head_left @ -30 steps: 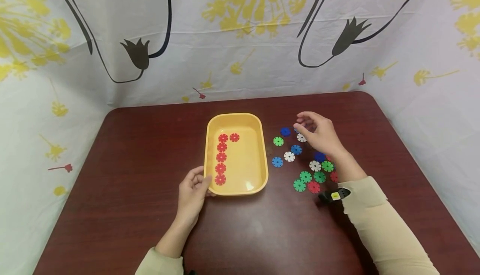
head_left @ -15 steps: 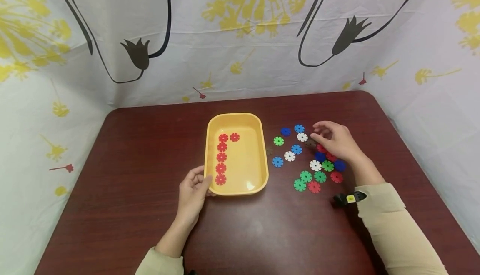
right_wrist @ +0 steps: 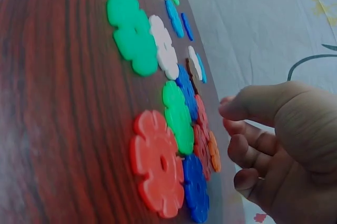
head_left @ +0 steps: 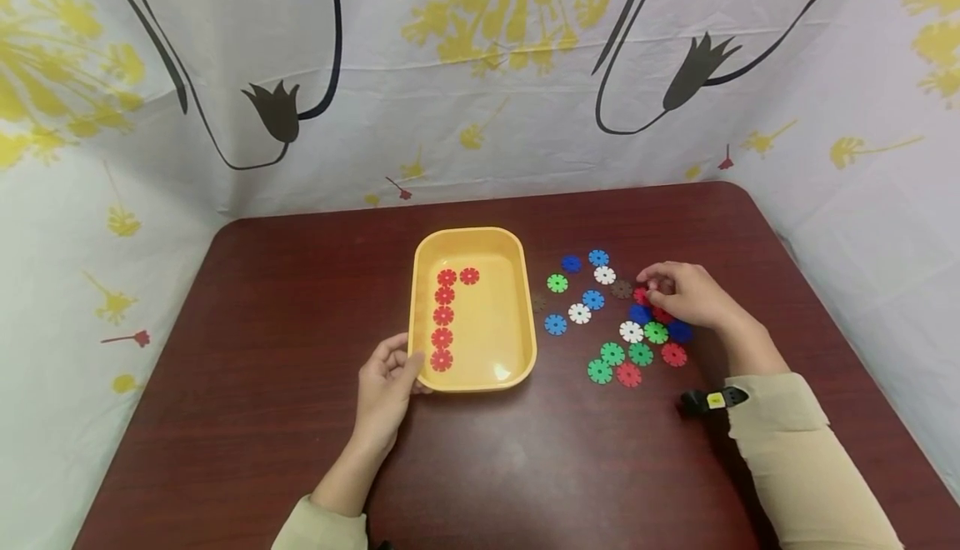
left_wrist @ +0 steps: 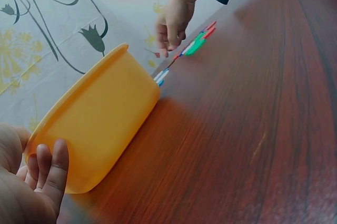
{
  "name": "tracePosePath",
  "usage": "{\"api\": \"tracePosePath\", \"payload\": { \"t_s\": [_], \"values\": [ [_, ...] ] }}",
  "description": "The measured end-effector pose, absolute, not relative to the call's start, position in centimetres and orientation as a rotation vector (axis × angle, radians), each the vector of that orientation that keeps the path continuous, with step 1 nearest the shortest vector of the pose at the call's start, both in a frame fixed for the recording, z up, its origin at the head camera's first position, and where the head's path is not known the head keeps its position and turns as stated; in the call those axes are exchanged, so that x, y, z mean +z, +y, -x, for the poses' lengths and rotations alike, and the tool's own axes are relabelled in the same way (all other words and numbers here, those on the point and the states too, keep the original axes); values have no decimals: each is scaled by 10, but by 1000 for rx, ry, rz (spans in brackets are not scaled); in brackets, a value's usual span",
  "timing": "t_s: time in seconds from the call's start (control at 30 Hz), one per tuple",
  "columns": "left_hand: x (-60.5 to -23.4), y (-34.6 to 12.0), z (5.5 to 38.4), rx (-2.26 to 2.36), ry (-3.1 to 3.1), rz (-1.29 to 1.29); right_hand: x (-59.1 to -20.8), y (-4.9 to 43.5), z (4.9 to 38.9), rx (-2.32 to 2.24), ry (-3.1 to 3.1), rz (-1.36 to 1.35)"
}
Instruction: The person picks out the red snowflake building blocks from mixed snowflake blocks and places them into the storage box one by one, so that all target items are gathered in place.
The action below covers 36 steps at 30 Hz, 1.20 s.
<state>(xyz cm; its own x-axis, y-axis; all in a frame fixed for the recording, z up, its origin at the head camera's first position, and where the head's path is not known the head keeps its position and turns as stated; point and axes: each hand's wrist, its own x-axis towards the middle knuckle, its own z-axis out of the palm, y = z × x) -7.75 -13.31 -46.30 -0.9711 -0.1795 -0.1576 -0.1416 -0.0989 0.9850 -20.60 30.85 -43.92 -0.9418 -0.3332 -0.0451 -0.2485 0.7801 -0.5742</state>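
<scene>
So the biggest thing here is a white printed cloth backdrop (head_left: 480,150) with yellow dandelion puffs and dark tulips all over it, and in front of that a dark reddish wood-grain table (head_left: 247,350). A beige right sleeve (head_left: 810,450) comes in over the near right part.

Near the middle of the table sits a yellow plastic tray (head_left: 487,325), rounded corners, lying flat with its long side pointing away from the person. The left hand (head_left: 386,387) has its near left corner gripped, thumb over the rim and fingers outside. The right hand (head_left: 693,296) is well apart from it, off to the right, fingers loosely curled with nothing visible in the grasp; the fingertips are right by the red table discs (head_left: 662,314) (can't tell if they touch). A black wrist gadget (head_left: 708,401) with a yellow label pokes out at that cuff.

Smallest stuff: notched snowflake discs. Six red tray discs (head_left: 443,316) lie inside, five down the left side and one right of the top. Right of the tray there's a loose scatter, including green discs (head_left: 612,354), white discs (head_left: 632,332), light blue discs (head_left: 555,324) and a brown disc (head_left: 622,289).
</scene>
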Motion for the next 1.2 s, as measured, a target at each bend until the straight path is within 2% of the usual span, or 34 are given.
{"api": "tracePosePath", "payload": {
  "t_s": [1.2],
  "values": [
    [-460, -135, 77, -2332, -2092, -354, -445, 316, 216, -792, 2797, 406]
  ]
}}
